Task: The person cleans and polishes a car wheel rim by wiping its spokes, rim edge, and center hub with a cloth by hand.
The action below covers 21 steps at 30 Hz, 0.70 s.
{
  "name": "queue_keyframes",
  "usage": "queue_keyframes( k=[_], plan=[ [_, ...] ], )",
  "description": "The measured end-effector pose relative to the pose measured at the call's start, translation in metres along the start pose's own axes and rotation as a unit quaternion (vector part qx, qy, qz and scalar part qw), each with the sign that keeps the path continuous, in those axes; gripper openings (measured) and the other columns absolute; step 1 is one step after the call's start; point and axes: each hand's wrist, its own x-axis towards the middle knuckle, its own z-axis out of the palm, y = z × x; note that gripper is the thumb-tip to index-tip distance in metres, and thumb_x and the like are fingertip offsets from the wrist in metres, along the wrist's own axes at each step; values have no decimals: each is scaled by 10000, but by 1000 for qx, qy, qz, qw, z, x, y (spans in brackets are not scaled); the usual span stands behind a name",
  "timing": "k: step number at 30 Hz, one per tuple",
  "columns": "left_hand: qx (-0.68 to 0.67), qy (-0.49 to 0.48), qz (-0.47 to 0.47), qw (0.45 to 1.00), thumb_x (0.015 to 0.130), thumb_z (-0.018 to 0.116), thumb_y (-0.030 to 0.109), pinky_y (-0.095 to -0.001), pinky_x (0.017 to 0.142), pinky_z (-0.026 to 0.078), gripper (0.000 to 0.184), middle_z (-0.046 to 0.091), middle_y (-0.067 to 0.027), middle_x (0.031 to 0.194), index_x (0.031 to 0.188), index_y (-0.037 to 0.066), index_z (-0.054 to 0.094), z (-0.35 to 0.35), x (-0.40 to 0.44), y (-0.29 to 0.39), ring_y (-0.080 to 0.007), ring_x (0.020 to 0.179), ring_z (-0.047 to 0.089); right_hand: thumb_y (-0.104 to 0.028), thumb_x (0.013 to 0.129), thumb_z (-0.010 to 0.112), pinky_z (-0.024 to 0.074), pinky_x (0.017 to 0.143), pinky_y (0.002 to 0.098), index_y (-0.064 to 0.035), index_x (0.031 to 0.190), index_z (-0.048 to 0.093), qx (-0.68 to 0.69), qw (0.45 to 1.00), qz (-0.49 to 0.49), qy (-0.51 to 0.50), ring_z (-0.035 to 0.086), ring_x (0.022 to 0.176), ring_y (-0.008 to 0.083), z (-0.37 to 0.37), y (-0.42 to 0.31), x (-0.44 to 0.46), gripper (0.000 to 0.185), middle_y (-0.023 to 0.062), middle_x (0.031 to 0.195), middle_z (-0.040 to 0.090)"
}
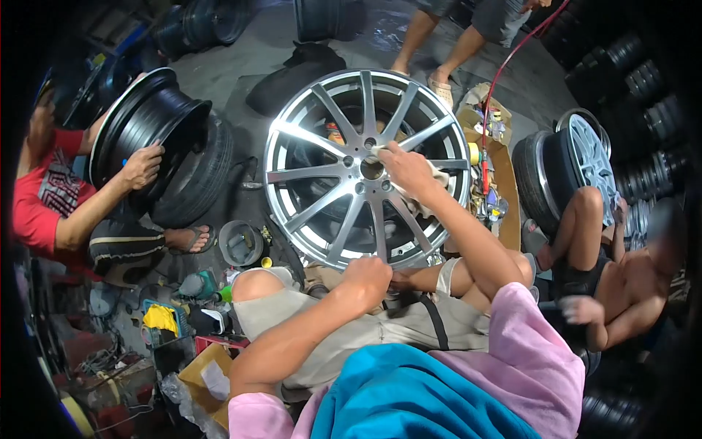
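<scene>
A large silver multi-spoke alloy wheel rim (pixel 353 207) faces up in front of my knees, propped on something mostly hidden beneath it. My right hand (pixel 406 170) presses a pale cloth (pixel 424 205) against the spokes just right of the hub hole, its fingers bunched around the fabric. Part of the cloth hangs between the spokes. At the near edge of the rim, my left hand (pixel 368 281) is closed, knuckles up, apparently gripping the lip; its fingertips are hidden.
To the left, a person in red holds a dark wheel rim (pixel 150 121) above a tire (pixel 205 175). A bucket (pixel 240 244) stands near my knee. Cardboard boxes (pixel 506 183) with bottles line the right, beside a red hose (pixel 493 84). Another person sits right, by a silver wheel (pixel 587 157).
</scene>
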Motion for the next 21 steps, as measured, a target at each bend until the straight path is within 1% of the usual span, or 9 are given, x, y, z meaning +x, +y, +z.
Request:
queue_keyframes(
  k=[1, 3, 6, 8, 10, 12, 13, 18, 21],
  plan=[
    [3, -3, 5, 1000, 933, 666, 195, -509, 821, 593, 236, 716, -246, 965, 1018, -17, 724, 2, 4, 0, -413, 933, 725, -100, 956, 538, 566, 704, 511, -110, 1142, 616, 16, 999, -20, 34, 718, 806, 397, 6, 0, 3, 202, 174, 1061, 621],
    [-62, 33, 60, 996, 937, 665, 201, -507, 816, 594, 235, 717, -242, 951, 998, -17, 727, 11, 11, -2, -408, 930, 727, -94, 949, 548, 567, 703, 510, -110, 1149, 614, 16, 1000, -9, 21, 718, 803, 395, 3, 1, -6, 211, 171, 1063, 621],
    [-56, -3, 35, 998, 936, 663, 199, -506, 805, 594, 229, 716, -236, 940, 1000, -12, 725, 5, 1, -1, -408, 908, 727, -66, 917, 591, 569, 707, 507, -108, 1172, 613, 10, 999, -37, 0, 719, 814, 392, -8, 4, -10, 259, 170, 1099, 625],
    [-50, 0, 19, 999, 933, 662, 196, -507, 806, 594, 227, 717, -234, 947, 999, -12, 724, 1, -1, -1, -408, 906, 727, -40, 894, 612, 569, 713, 507, -108, 1190, 613, 19, 1000, -1, 1, 723, 839, 389, -4, 4, -12, 304, 172, 1139, 627],
    [-32, -10, 15, 999, 930, 662, 194, -508, 807, 595, 226, 718, -233, 954, 998, -12, 724, 0, 3, 0, -409, 903, 727, -65, 910, 595, 569, 726, 511, -101, 1180, 620, 6, 1000, -5, 13, 724, 853, 393, -1, -2, -6, 274, 180, 1143, 633],
    [-28, 31, 44, 998, 928, 659, 193, -503, 817, 597, 229, 719, -247, 1009, 1007, -13, 723, 0, 7, 1, -407, 929, 728, -98, 933, 561, 574, 738, 517, -90, 1149, 635, 16, 1000, 1, 26, 726, 849, 398, 2, -6, -1, 229, 185, 1104, 643],
    [-28, 12, 37, 999, 931, 654, 193, -502, 840, 596, 238, 711, -253, 1041, 1028, -14, 720, -1, 7, 3, -406, 959, 724, -117, 957, 519, 572, 760, 526, -78, 1110, 651, 17, 1000, 15, 22, 725, 848, 407, 2, -5, -1, 205, 201, 1062, 647],
    [-58, 6, 17, 998, 943, 644, 195, -510, 891, 580, 247, 706, -242, 1036, 1063, -7, 720, -6, -5, -3, -419, 1015, 708, -129, 971, 517, 568, 793, 532, -56, 1087, 656, 22, 999, 38, -5, 714, 864, 436, 2, -2, -17, 195, 237, 1073, 665],
    [-40, -6, -14, 999, 948, 642, 196, -508, 893, 576, 249, 711, -234, 1048, 1065, -10, 718, -17, -11, 0, -419, 1024, 704, -136, 957, 560, 568, 794, 538, -27, 1062, 645, 63, 996, 45, 40, 706, 868, 441, 8, -5, -41, 174, 243, 1062, 673]
  ],
)
